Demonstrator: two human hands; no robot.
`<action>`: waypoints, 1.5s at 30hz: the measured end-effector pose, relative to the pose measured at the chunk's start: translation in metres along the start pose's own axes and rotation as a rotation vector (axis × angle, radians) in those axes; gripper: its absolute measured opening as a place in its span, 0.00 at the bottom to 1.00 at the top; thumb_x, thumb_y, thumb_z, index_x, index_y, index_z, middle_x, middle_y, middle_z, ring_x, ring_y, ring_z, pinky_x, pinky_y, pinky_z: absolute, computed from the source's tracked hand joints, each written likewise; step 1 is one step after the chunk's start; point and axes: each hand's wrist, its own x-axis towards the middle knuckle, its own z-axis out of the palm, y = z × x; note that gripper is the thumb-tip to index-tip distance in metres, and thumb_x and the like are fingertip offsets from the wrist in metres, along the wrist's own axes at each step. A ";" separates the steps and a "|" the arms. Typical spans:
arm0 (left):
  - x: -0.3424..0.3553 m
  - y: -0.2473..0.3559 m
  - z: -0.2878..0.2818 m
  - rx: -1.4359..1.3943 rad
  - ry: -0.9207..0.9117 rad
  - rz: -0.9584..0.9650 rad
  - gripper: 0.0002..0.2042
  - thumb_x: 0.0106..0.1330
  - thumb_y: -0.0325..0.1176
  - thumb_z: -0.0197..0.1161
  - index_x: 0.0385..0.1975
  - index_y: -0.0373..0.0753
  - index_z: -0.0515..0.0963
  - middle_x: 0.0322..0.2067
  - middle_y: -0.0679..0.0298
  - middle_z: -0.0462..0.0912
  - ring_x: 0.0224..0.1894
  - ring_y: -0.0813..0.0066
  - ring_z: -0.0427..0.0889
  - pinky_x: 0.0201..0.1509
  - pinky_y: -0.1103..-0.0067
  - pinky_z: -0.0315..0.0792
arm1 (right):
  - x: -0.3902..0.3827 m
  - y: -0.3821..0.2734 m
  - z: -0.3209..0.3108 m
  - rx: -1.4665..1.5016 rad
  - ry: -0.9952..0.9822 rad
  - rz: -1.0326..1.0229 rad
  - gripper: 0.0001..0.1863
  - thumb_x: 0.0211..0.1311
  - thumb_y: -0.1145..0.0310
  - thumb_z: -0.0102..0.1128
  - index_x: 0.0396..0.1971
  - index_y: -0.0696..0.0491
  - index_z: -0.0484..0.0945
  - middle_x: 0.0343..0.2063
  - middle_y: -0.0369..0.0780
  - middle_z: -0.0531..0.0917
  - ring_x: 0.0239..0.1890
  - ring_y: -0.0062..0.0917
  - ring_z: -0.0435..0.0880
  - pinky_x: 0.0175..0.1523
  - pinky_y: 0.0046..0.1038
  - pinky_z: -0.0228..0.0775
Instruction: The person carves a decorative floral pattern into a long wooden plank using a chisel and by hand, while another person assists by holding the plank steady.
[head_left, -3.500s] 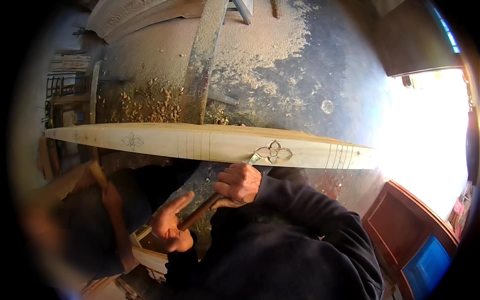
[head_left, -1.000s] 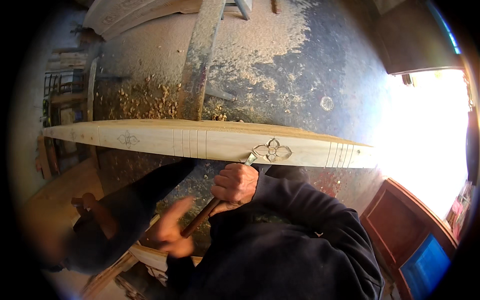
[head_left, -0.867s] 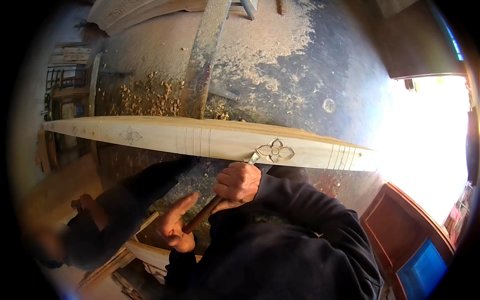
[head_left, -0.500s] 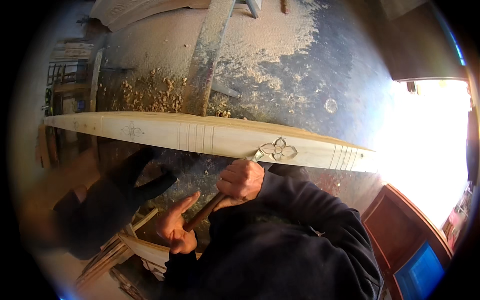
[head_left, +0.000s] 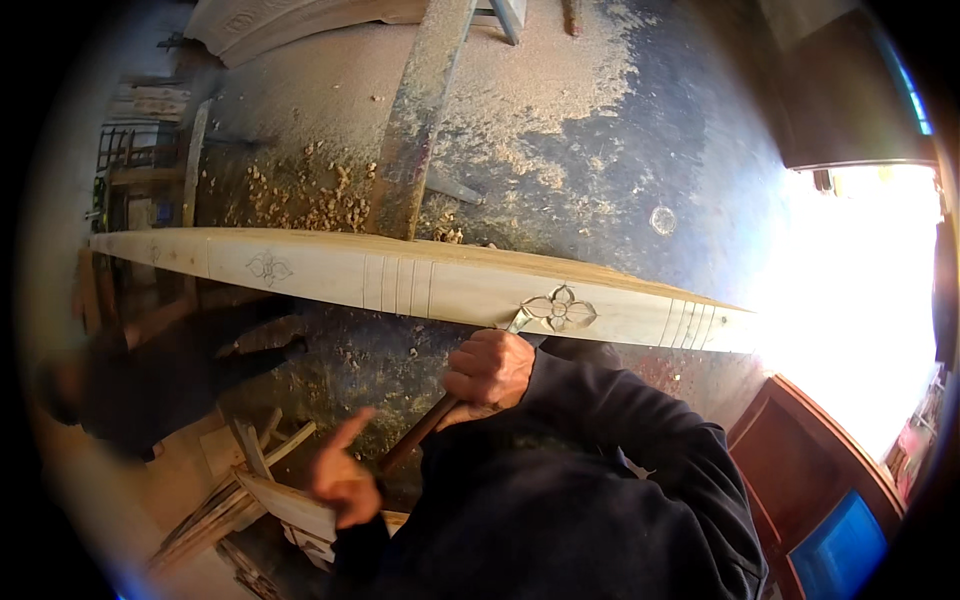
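A long pale wooden beam runs across the view, marked with groups of cross lines and flower patterns. My right hand is wrapped round a carving gouge with a brown wooden handle, held at a slant. Its metal blade tip meets the beam at the left petal of a carved four-petal flower. Near the handle's rear end, my left hand is open, slightly blurred, with a digit stretched upward; a small gap seems to separate it from the handle. Farther left, a second flower shows as thin lines.
A narrow plank extends from the beam's far side. Wood chips and sawdust cover the floor beyond. At the left is a person in dark clothes; stacked wood lies lower left. A reddish-brown panelled piece stands at the right.
My left hand has drawn back a little from the handle's end, down and to the left. The gouge stays nearly in place at the flower. The person at the left has shifted farther left.
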 end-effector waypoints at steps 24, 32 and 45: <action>0.007 0.033 0.027 0.042 -0.376 -0.337 0.32 0.80 0.60 0.68 0.53 0.28 0.91 0.46 0.45 0.96 0.33 0.64 0.96 0.38 0.71 0.88 | 0.002 -0.019 -0.007 -0.162 0.063 -0.072 0.32 0.67 0.36 0.75 0.22 0.46 0.71 0.21 0.32 0.68 0.20 0.25 0.73 0.26 0.31 0.61; 0.007 0.041 0.040 0.119 -0.294 -0.400 0.26 0.83 0.54 0.65 0.43 0.32 0.91 0.37 0.56 0.93 0.25 0.71 0.85 0.30 0.74 0.78 | -0.001 -0.007 0.007 -0.100 0.001 -0.063 0.34 0.67 0.32 0.73 0.22 0.47 0.71 0.23 0.34 0.72 0.24 0.29 0.78 0.30 0.35 0.67; 0.021 0.043 0.036 0.086 -0.342 -0.382 0.22 0.86 0.49 0.64 0.58 0.35 0.92 0.43 0.55 0.95 0.30 0.74 0.88 0.33 0.75 0.81 | 0.001 0.000 0.010 -0.089 0.014 -0.060 0.34 0.65 0.30 0.72 0.23 0.47 0.72 0.23 0.34 0.73 0.25 0.29 0.79 0.31 0.35 0.68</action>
